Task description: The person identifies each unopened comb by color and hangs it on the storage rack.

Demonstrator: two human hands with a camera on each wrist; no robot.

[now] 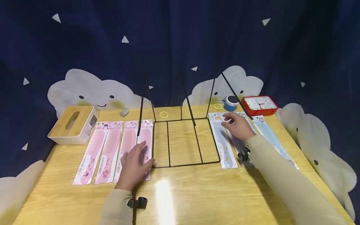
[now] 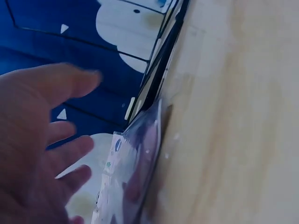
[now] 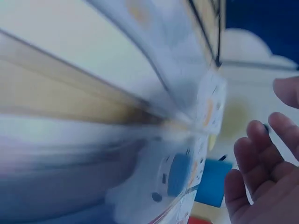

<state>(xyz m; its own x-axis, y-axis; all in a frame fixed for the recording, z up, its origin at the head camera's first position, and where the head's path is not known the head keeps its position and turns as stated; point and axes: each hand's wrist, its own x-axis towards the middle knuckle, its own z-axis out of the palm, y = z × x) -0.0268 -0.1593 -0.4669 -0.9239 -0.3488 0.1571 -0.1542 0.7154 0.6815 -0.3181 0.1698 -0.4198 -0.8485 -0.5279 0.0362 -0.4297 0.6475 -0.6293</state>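
My left hand (image 1: 132, 167) hovers over the rightmost pink comb (image 1: 145, 134) in its clear pack, fingers spread and holding nothing. In the left wrist view that comb pack (image 2: 135, 163) lies beside the loosely bent fingers. My right hand (image 1: 238, 126) is above the packed combs on the right, partly covering a purplish comb (image 1: 237, 142). Its fingers are loosely bent, with nothing between them in the right wrist view. Left of it lies a packed blue comb (image 1: 220, 137). Between the hands stands a black wire rack (image 1: 186, 164) with upright and slanting rods.
More packed pink combs (image 1: 108, 153) lie at left, near a wood-topped tissue box (image 1: 87, 131). A pale blue comb (image 1: 271, 137) is at far right. Along the back are a small clip-shaped device (image 1: 124, 112), yellow rings (image 1: 164, 117), a blue cylinder (image 1: 230, 107) and a red clock (image 1: 262, 112).
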